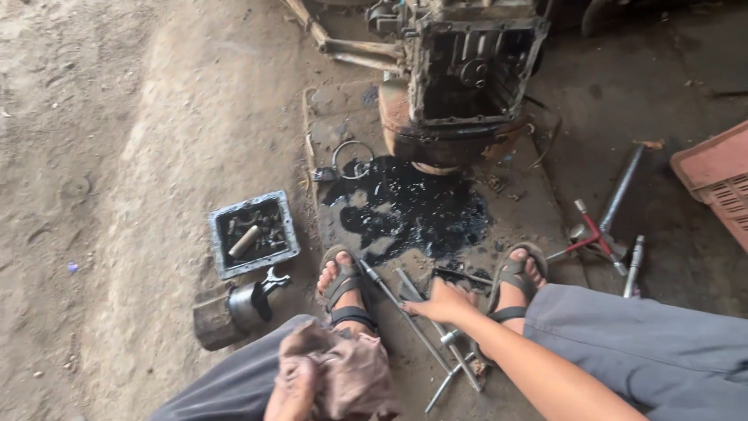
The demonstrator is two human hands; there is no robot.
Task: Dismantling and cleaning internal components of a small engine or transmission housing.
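Observation:
My right hand (444,302) reaches down to the floor between my sandalled feet and rests on a cluster of long metal rods and wrenches (436,343); its fingers curl over one of the tools. My left hand (292,390) sits low on my left knee, gripping a crumpled, dirty brown rag (347,374). Ahead stands an opened, greasy gearbox housing (467,70) on a board, with a pool of black oil (413,206) spread in front of it.
A square metal tray (253,234) holding small parts lies at the left, with a cylindrical metal part (234,312) below it. A cross wrench (596,234) and a long bar (623,183) lie at the right, near a pink plastic crate (717,179). Dusty earth floor all around.

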